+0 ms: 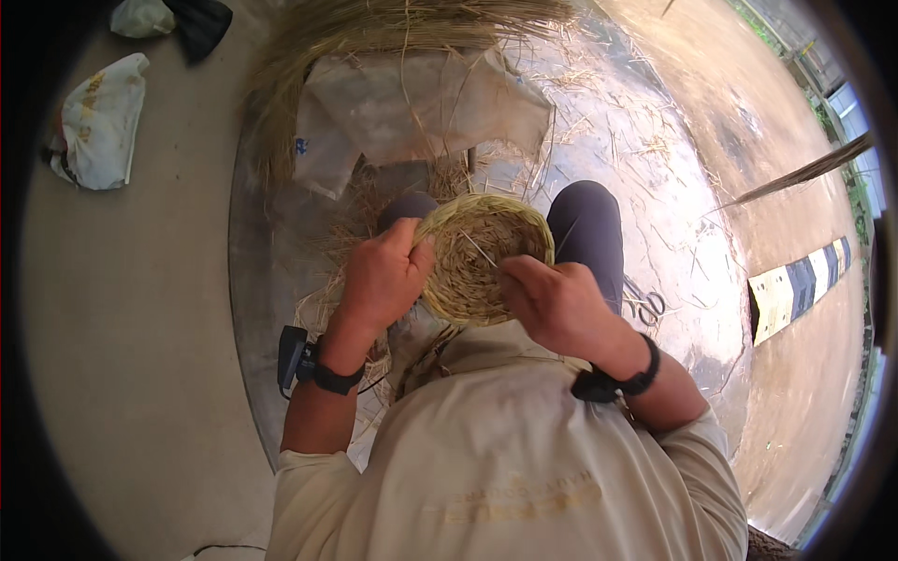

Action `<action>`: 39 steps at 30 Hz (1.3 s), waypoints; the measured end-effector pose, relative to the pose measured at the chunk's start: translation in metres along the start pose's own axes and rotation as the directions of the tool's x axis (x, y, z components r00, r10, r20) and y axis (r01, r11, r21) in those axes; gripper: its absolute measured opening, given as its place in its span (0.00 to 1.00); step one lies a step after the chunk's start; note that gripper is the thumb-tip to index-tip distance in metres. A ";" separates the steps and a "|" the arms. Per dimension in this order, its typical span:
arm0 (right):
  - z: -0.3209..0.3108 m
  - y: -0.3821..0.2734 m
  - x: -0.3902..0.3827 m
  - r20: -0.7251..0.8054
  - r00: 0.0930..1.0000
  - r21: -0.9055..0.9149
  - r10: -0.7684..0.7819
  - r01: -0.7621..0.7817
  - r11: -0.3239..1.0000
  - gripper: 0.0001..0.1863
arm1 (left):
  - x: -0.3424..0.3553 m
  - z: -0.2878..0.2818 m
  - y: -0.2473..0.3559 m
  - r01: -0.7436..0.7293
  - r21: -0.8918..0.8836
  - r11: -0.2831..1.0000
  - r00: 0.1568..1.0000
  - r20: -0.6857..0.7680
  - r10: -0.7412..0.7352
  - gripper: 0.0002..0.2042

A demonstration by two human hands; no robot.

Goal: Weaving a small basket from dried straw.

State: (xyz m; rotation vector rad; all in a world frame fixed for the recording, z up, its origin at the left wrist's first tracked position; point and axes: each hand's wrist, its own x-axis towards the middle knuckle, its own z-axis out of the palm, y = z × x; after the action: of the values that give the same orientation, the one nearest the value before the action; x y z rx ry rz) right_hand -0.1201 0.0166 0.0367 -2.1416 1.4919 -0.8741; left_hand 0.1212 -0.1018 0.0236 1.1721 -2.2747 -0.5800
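Observation:
A round, shallow woven straw basket (468,297) is held up between my knees, its hollow side facing me. My left hand (385,273) grips its left rim, with the thumb on the inside edge and the other fingers out of sight behind the wall. My right hand (558,304) is closed in a pinch over the right part of the basket's inside. From its fingertips a thin, pale, needle-like tool (479,248) points up and left across the woven bottom. Most of the tool's length is covered by the fingers.
Beyond my knees lie a big bundle of long straw (374,37) and a pale translucent sheet (421,103). Scissors (645,304) rest right of my right knee among loose straw. A white bag (101,122) lies far left; a striped board (800,290) is at right.

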 end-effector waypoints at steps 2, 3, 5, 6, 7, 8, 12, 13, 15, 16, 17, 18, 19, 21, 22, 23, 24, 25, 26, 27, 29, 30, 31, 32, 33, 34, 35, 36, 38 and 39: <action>0.015 -0.004 0.012 -0.053 0.999 -0.019 0.008 -0.009 1.000 0.06 | -0.005 0.001 0.007 0.000 -0.008 1.000 1.000 -0.009 0.000 0.10; 0.018 -0.004 0.015 -0.078 0.997 -0.030 0.023 -0.026 0.999 0.05 | -0.007 0.001 0.009 0.003 -0.006 1.000 1.000 -0.015 -0.003 0.10; 0.020 -0.004 0.015 -0.066 0.998 -0.003 -0.002 0.001 1.000 0.06 | -0.009 0.002 0.010 0.010 -0.011 1.000 1.000 -0.014 -0.010 0.11; 0.019 -0.003 0.015 -0.070 0.998 0.006 0.002 -0.002 1.000 0.06 | -0.009 0.003 0.010 0.014 -0.019 1.000 1.000 -0.005 -0.014 0.11; 0.019 -0.003 0.014 -0.055 0.998 0.012 0.007 -0.006 1.000 0.06 | -0.009 0.003 0.010 0.024 -0.029 0.999 1.000 -0.002 -0.024 0.11; 0.018 -0.003 0.013 -0.040 0.999 0.017 0.010 -0.009 1.000 0.06 | -0.009 0.004 0.009 0.017 -0.045 0.999 1.000 0.012 -0.016 0.11; 0.022 -0.005 0.009 -0.002 0.999 0.017 0.052 -0.052 0.999 0.06 | -0.006 0.003 0.005 0.007 -0.085 0.996 1.000 0.021 -0.005 0.11; 0.024 -0.005 0.010 0.015 0.998 0.012 0.067 -0.067 0.998 0.06 | -0.006 0.004 0.005 0.001 -0.088 0.996 1.000 0.017 0.001 0.11; 0.028 -0.007 0.012 -0.015 0.997 -0.007 0.075 -0.075 0.997 0.06 | -0.008 0.006 0.007 0.010 -0.038 0.999 1.000 0.018 -0.010 0.11; 0.031 -0.009 0.015 -0.009 0.998 -0.005 0.064 -0.064 0.998 0.05 | -0.009 0.007 0.008 0.016 -0.013 1.000 1.000 0.017 -0.015 0.11; 0.032 -0.009 0.018 -0.024 0.999 -0.004 0.048 -0.049 0.999 0.05 | -0.011 0.009 0.010 0.011 -0.004 1.000 1.000 -0.003 -0.011 0.11; 0.034 -0.009 0.023 0.002 0.998 -0.015 0.060 -0.060 0.998 0.05 | -0.014 0.013 0.013 0.007 0.006 1.000 1.000 -0.023 -0.007 0.11; 0.035 -0.009 0.026 -0.057 0.997 0.014 0.047 -0.046 0.999 0.04 | -0.016 0.016 0.016 0.004 0.016 1.000 0.999 -0.042 -0.004 0.11; 0.036 -0.005 0.035 -0.084 0.993 0.032 0.082 -0.079 0.996 0.06 | -0.022 0.025 0.023 -0.033 0.065 0.997 0.999 -0.019 0.034 0.11; 0.034 -0.003 0.036 -0.093 0.990 0.107 0.107 -0.096 0.990 0.07 | -0.021 0.026 0.023 -0.041 0.093 0.995 0.998 0.060 0.035 0.11; 0.033 0.000 0.037 -0.085 0.988 0.171 0.133 -0.117 0.978 0.07 | -0.021 0.027 0.023 -0.076 0.070 0.995 0.997 -0.017 0.077 0.11; 0.031 0.001 0.035 -0.102 0.988 0.236 0.119 -0.092 0.967 0.08 | -0.019 0.026 0.020 -0.100 0.053 0.994 0.995 -0.026 0.101 0.11; 0.030 0.003 0.033 0.006 0.986 0.266 0.168 -0.163 0.950 0.08 | -0.016 0.024 0.016 -0.123 0.034 0.992 0.992 -0.036 0.124 0.11; 0.030 0.003 0.030 0.090 0.982 0.294 0.168 -0.188 0.937 0.08 | -0.014 0.020 0.012 -0.106 0.063 0.992 0.994 -0.026 0.107 0.11; 0.028 0.003 0.027 0.181 0.965 0.289 0.190 -0.237 0.927 0.08 | -0.012 0.015 0.008 -0.088 0.094 0.992 0.996 -0.019 0.090 0.11; 0.026 0.000 0.024 0.179 0.956 0.365 0.232 -0.284 0.887 0.08 | -0.011 0.011 0.006 -0.110 0.149 0.983 0.994 0.009 0.110 0.11; 0.025 -0.002 0.025 0.181 0.945 0.384 0.271 -0.322 0.865 0.08 | -0.010 0.011 0.006 -0.150 0.170 0.974 0.989 0.026 0.148 0.11; 0.022 -0.004 0.026 0.129 0.962 0.331 0.239 -0.269 0.905 0.08 | -0.010 0.012 0.008 -0.201 0.187 0.962 0.980 0.043 0.196 0.11; 0.016 -0.006 0.029 0.079 0.976 0.272 0.201 -0.215 0.938 0.08 | -0.009 0.012 0.010 -0.235 0.184 0.954 0.972 0.066 0.226 0.11; 0.011 -0.008 0.033 0.054 0.985 0.210 0.161 -0.169 0.963 0.08 | -0.009 0.012 0.013 -0.275 0.177 0.945 0.961 0.089 0.263 0.11; 0.002 -0.009 0.036 0.023 0.995 0.121 0.097 -0.099 0.988 0.09 | -0.008 0.011 0.014 -0.311 0.170 0.935 0.949 0.110 0.295 0.12; -0.007 -0.009 0.039 0.020 0.999 0.035 0.036 -0.037 0.999 0.09 | -0.006 0.010 0.015 -0.330 0.182 0.926 0.942 0.119 0.312 0.12; -0.014 -0.009 0.043 0.077 0.996 -0.078 0.039 -0.033 0.996 0.10 | -0.006 0.009 0.017 -0.349 0.193 0.917 0.936 0.129 0.329 0.11; -0.022 -0.005 0.052 -0.038 0.999 -0.092 0.031 -0.034 0.995 0.11 | -0.005 0.009 0.021 -0.399 0.221 0.890 0.915 0.151 0.373 0.11; -0.024 -0.002 0.058 -0.141 0.989 -0.130 0.041 -0.059 0.990 0.12 | -0.004 0.011 0.023 -0.436 0.238 0.868 0.899 0.162 0.408 0.11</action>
State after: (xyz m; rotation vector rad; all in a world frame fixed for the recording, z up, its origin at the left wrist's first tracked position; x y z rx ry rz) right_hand -0.1210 -0.0359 0.0710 -2.1647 1.7099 -0.9463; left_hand 0.1028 -0.0843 0.0277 0.7212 -2.6562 -0.1682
